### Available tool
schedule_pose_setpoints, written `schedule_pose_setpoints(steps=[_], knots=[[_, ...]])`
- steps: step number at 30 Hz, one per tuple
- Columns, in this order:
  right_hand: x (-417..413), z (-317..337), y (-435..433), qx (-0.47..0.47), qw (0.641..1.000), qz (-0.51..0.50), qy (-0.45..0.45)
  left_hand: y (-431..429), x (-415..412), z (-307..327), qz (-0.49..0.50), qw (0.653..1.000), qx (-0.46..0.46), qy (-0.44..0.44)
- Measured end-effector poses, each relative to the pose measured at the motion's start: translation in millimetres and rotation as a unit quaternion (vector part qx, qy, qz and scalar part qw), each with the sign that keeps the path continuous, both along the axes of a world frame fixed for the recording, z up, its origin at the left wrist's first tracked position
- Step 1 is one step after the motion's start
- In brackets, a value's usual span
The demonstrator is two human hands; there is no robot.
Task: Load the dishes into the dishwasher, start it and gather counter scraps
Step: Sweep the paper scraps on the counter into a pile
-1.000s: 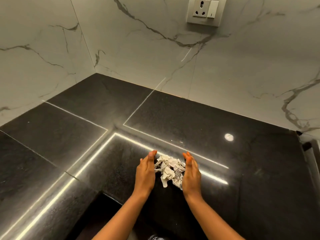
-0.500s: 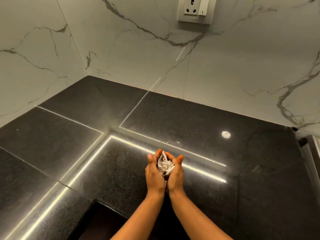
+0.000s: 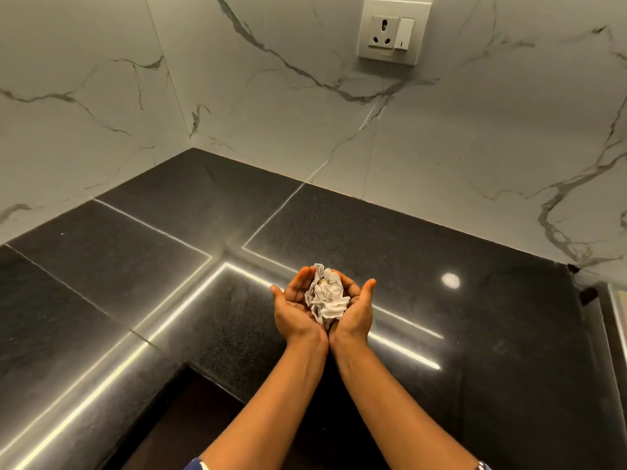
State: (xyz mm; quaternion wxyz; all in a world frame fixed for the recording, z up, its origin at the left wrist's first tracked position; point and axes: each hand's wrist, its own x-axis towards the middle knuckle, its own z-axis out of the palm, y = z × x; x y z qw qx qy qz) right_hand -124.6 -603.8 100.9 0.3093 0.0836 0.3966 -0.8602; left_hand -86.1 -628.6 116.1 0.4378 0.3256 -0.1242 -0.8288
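Note:
A wad of crumpled white paper scraps (image 3: 327, 296) lies in my two cupped palms, held above the black stone counter (image 3: 424, 245). My left hand (image 3: 294, 312) cups its left side and my right hand (image 3: 357, 313) cups its right side. Both palms face up, the wrists are pressed together, and the fingers curl up around the wad. The lower part of the scraps is hidden between my palms. No dishes or dishwasher are in view.
The counter forms an L in a corner of white marbled wall (image 3: 271, 106). A socket with a switch (image 3: 393, 30) sits high on the back wall. The counter's inner front edge (image 3: 217, 385) runs below my forearms, and a pale strip (image 3: 615, 320) borders the far right.
My hands closed in on the scraps from both sides, scooped them off the counter and turned palm-up with the wad cupped between them.

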Motion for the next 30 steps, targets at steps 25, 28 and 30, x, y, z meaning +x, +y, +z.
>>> schedule_pose_setpoints(steps=[25,28,30], knots=[[252,-19,74,0.017,0.916,0.391,-0.09,103,261,-37,0.416,0.908,0.053,-0.027],[297,-76,100,0.082,0.881,0.443,-0.141,134,308,-92,0.457,0.88,0.121,-0.043],[322,-121,121,0.127,0.857,0.463,-0.189,159,332,-137,0.487,0.853,0.18,-0.057]])
